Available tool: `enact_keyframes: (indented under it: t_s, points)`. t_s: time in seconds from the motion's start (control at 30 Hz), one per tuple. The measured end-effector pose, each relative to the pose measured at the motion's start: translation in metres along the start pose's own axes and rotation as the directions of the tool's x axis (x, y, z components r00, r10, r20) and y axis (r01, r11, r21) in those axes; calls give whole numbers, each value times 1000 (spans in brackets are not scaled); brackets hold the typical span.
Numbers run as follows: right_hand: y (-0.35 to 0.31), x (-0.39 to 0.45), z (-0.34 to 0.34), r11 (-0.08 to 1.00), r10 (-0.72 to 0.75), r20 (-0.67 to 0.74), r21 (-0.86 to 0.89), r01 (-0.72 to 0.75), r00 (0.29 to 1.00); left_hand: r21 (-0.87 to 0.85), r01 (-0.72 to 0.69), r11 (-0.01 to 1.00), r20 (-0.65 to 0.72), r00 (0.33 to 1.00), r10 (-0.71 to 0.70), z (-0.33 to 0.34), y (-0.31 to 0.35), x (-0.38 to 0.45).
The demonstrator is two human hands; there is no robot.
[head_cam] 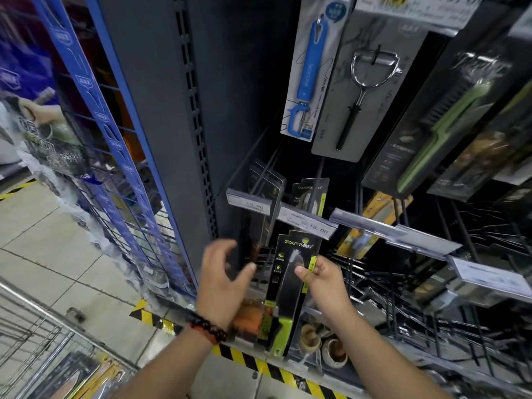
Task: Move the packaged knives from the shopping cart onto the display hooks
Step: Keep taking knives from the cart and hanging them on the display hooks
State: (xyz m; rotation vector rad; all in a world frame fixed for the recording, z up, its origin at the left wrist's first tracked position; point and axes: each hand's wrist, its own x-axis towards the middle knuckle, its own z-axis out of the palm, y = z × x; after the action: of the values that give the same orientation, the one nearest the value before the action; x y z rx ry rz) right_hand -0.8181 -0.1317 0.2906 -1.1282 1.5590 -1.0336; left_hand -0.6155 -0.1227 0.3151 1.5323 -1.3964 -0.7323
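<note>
At the lower left corner stood the wire shopping cart (34, 335), with packaged goods (86, 381) lying blurred inside it, too indistinct to name. Beside it rose a blue wire rack (115, 156) and then the dark slotted upright (198, 116) of the display shelf. Next came the left hand (221, 280), a beaded bracelet (207, 329) on its wrist; its fingers were loosely spread and held nothing, so that grip was wide, hovering just left of a packaged knife (288, 283). That packaged knife, a black card with green trim and a green handle at the bottom, stood upright in front of the lower display hooks (259, 180), just below a price tag strip (308, 223) reading 15.00. The right hand (322, 277) pinched the right edge of the card between thumb and fingers, its grip narrow on the packaged knife. Behind the card, more knife packs (309, 194) of the same kind already hung on a hook. Above them hung a blue peeler pack (311, 67) and a grey pack with a steel peeler (365, 90), and farther right a dark pack with a green tool (426, 125). Bare wire hooks (431, 306) filled the lower right, and yellow-black hazard tape (259, 367) edged the shelf base along the tiled floor (57, 249).
</note>
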Motion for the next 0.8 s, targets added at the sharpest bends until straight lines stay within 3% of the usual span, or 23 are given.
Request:
enact_keyframes:
  t_s: [0.1, 0.2, 0.27, 0.63, 0.8]
  points:
    - [-3, 8, 0, 1000, 4, -25, 14, -4, 1000, 204, -190, 960, -237, 942, 237, -31, 18, 31]
    - [-10, 12, 2, 999, -3, -48, 38, 5, 999, 427, -216, 878, -265, 899, 350, -47, 23, 66]
    - [-16, 16, 2, 999, -14, -54, 46, 16, 998, 499, -205, 842, -229, 906, 356, -51, 23, 83]
    - [-24, 21, 0, 998, -49, -128, 28, 53, 990, 551, -238, 800, -191, 897, 398, -49, 8, 103]
    - [-19, 13, 9, 994, -110, -71, 6, 111, 991, 547, -256, 797, -170, 898, 405, -51, 6, 104]
